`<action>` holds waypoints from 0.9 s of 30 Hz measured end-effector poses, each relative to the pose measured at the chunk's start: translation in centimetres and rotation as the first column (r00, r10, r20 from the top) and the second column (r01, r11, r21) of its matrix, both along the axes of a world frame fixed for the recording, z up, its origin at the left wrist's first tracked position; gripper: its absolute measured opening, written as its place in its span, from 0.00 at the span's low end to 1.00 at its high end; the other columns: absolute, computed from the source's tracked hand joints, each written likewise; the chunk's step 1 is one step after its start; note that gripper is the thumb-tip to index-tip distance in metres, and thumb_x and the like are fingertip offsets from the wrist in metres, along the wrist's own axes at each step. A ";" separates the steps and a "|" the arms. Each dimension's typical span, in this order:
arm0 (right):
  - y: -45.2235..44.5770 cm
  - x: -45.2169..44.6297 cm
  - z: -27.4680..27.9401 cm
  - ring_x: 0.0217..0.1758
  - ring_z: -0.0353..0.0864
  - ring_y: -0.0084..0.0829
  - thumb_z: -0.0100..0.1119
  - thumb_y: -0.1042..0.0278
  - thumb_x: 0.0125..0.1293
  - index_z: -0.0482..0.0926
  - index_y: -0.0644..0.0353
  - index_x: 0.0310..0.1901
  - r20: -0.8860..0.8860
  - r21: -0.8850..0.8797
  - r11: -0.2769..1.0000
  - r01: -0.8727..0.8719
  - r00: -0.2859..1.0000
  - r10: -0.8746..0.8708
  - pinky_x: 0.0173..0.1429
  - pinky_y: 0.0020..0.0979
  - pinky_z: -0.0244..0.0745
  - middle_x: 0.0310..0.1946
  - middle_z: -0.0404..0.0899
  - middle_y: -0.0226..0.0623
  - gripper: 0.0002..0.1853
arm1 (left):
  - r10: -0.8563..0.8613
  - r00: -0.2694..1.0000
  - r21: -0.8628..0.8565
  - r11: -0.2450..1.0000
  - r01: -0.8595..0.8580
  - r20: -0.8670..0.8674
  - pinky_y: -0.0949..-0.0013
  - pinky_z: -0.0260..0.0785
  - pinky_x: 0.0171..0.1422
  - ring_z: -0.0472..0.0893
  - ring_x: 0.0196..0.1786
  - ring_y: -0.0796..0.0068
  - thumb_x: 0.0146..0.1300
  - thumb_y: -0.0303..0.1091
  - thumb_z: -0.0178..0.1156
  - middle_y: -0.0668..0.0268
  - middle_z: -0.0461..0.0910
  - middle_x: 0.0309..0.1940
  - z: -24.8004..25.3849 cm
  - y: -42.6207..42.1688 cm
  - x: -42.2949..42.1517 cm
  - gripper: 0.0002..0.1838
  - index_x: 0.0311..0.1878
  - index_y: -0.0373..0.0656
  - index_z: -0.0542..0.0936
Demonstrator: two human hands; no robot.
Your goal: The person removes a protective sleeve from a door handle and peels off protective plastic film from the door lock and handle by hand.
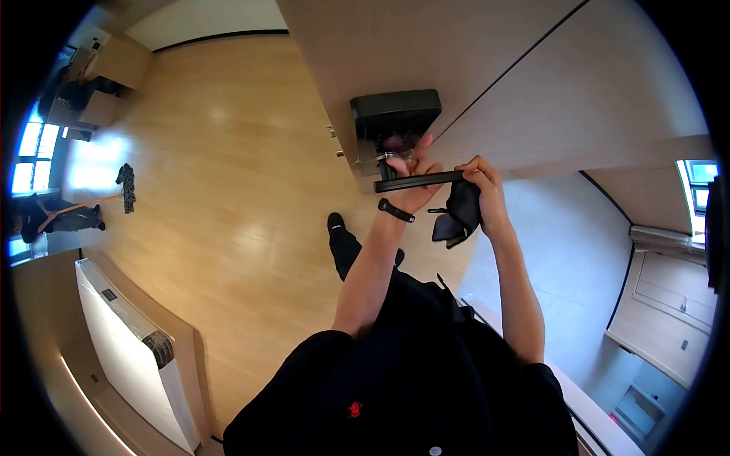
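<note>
A black lock housing (397,110) is mounted on a light wood panel at the upper centre, with a long black lever (418,182) below it. My left hand (417,173) is behind the lever, close to the lock's shaft; its thumb and index finger are apart, and part of the palm is hidden by the lever. A small shiny part near the thumb is too small to name. The fingers of my right hand (484,190) are closed on the right end of the lever. Against that hand hangs a black cloth-like item (458,214), below the lever.
Wood flooring (228,144) spreads to the left, with a mop head (126,188) on it. A person (72,216) is at the far left. A wrapped white panel (133,349) leans at the lower left. Cabinets (669,292) stand at the right.
</note>
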State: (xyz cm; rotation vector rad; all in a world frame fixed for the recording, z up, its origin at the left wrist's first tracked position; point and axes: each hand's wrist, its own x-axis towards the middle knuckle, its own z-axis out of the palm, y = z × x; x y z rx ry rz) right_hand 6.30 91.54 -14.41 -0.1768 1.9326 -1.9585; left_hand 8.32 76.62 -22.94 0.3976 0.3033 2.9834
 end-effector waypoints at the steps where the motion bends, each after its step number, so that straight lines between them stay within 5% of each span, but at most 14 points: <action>1: 0.1 0.1 -0.1 0.34 0.66 0.17 0.49 0.71 0.60 0.72 0.62 0.29 0.015 0.002 1.000 -0.006 1.000 0.006 0.42 0.19 0.60 0.32 0.76 0.30 0.05 | 0.023 0.999 0.073 0.997 -0.021 -0.033 0.74 0.51 0.34 0.54 0.26 0.81 0.42 0.66 0.59 0.78 0.47 0.16 -0.1 0.3 -0.5 0.38 0.56 0.55 0.78; 7: -0.1 0.4 -0.2 0.33 0.65 0.17 0.48 0.72 0.60 0.72 0.62 0.29 0.023 -0.022 0.999 0.026 0.999 -0.025 0.41 0.20 0.59 0.31 0.75 0.29 0.05 | 0.084 0.995 0.142 0.987 -0.076 -0.054 0.75 0.52 0.36 0.54 0.26 0.81 0.53 0.58 0.60 0.80 0.50 0.15 -0.2 0.9 0.0 0.20 0.42 0.57 0.83; 9: -0.3 0.4 -0.5 0.33 0.65 0.17 0.48 0.73 0.60 0.72 0.62 0.30 0.010 -0.019 0.999 0.038 0.999 -0.038 0.40 0.20 0.59 0.31 0.75 0.29 0.05 | 0.095 0.995 0.102 0.990 -0.096 0.008 0.75 0.55 0.36 0.55 0.26 0.81 0.62 0.48 0.58 0.80 0.54 0.14 -0.1 0.7 0.4 0.11 0.35 0.52 0.80; 14: -0.6 0.7 -1.1 0.37 0.65 0.21 0.45 0.73 0.58 0.70 0.62 0.30 0.005 0.002 0.998 0.055 0.998 -0.055 0.48 0.21 0.58 0.33 0.74 0.32 0.04 | 0.097 0.981 0.172 0.977 -0.127 0.171 0.73 0.60 0.36 0.59 0.26 0.79 0.65 0.39 0.57 0.77 0.56 0.14 -0.1 0.6 1.2 0.09 0.30 0.47 0.74; 17: -1.0 0.5 -1.1 0.29 0.64 0.18 0.49 0.71 0.59 0.72 0.63 0.29 -0.135 0.075 0.986 0.146 0.982 -0.135 0.36 0.23 0.61 0.26 0.74 0.30 0.06 | 0.105 0.961 0.141 0.979 -0.145 0.256 0.73 0.63 0.37 0.61 0.26 0.78 0.65 0.37 0.57 0.75 0.57 0.15 -0.7 0.5 1.7 0.10 0.29 0.46 0.73; 19: -0.4 -0.2 -0.2 0.21 0.68 0.23 0.54 0.65 0.58 0.76 0.63 0.26 -0.323 0.429 0.892 0.143 0.946 0.004 0.30 0.28 0.64 0.17 0.73 0.31 0.10 | 0.106 0.958 0.113 0.984 -0.140 0.266 0.73 0.65 0.38 0.62 0.26 0.77 0.65 0.37 0.57 0.75 0.58 0.16 -1.3 0.6 1.7 0.10 0.29 0.45 0.73; 20: -0.4 -0.4 0.4 0.21 0.68 0.23 0.54 0.65 0.58 0.76 0.63 0.26 -0.325 0.425 0.893 0.145 0.946 0.002 0.30 0.28 0.64 0.17 0.73 0.31 0.10 | 0.070 0.961 0.145 0.983 -0.112 0.268 0.74 0.62 0.37 0.61 0.25 0.77 0.64 0.36 0.57 0.73 0.59 0.17 -1.5 0.7 1.9 0.12 0.26 0.46 0.69; 22: -1.3 -0.6 3.6 0.19 0.74 0.33 0.59 0.60 0.57 0.80 0.64 0.26 -0.392 0.747 0.649 0.145 0.884 0.255 0.27 0.32 0.68 0.18 0.78 0.39 0.14 | 0.035 0.963 0.172 0.982 -0.083 0.266 0.75 0.59 0.36 0.61 0.24 0.77 0.63 0.35 0.57 0.72 0.59 0.18 -2.0 0.8 2.1 0.14 0.24 0.47 0.66; 24: -1.9 -1.5 4.8 0.21 0.78 0.39 0.63 0.51 0.53 0.85 0.59 0.29 -0.420 0.748 0.646 0.153 0.863 0.282 0.30 0.34 0.72 0.18 0.79 0.39 0.17 | -0.008 0.840 0.309 0.932 -0.191 0.543 0.76 0.59 0.35 0.62 0.22 0.77 0.64 0.34 0.52 0.71 0.61 0.18 -2.9 0.9 2.3 0.12 0.24 0.46 0.65; 27: -3.0 -2.4 5.9 0.26 0.82 0.38 0.66 0.38 0.47 0.87 0.54 0.34 -0.348 0.853 0.521 0.015 0.760 0.548 0.36 0.32 0.76 0.20 0.81 0.38 0.25 | 0.024 0.948 0.204 0.975 -0.093 0.318 0.76 0.60 0.33 0.62 0.22 0.78 0.62 0.31 0.47 0.70 0.63 0.19 -3.1 -1.5 3.8 0.07 0.28 0.44 0.69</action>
